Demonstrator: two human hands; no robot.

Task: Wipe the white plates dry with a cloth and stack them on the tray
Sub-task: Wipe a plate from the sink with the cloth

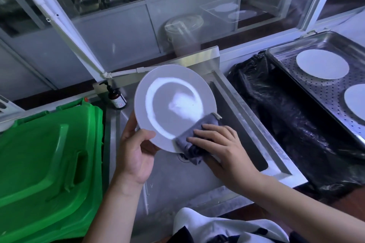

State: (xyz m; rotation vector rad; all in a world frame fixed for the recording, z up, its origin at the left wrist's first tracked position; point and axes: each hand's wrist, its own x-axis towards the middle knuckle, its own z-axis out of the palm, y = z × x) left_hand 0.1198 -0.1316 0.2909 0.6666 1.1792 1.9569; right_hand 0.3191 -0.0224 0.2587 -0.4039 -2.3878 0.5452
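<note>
A white plate (171,102) is tilted up over the steel sink (243,116). My left hand (136,152) grips its lower left rim, thumb on the face. My right hand (219,144) presses a grey cloth (191,140) against the plate's lower right edge, fingers spread over the cloth. At the right, a perforated steel tray (316,92) holds two white plates, one (322,64) further back and one (355,102) cut off by the frame's edge.
A green plastic bin (47,162) stands at the left. A brown pump bottle (116,96) sits behind the sink. Black plastic sheeting (280,108) lies between the sink and the tray. Glass windows run along the back.
</note>
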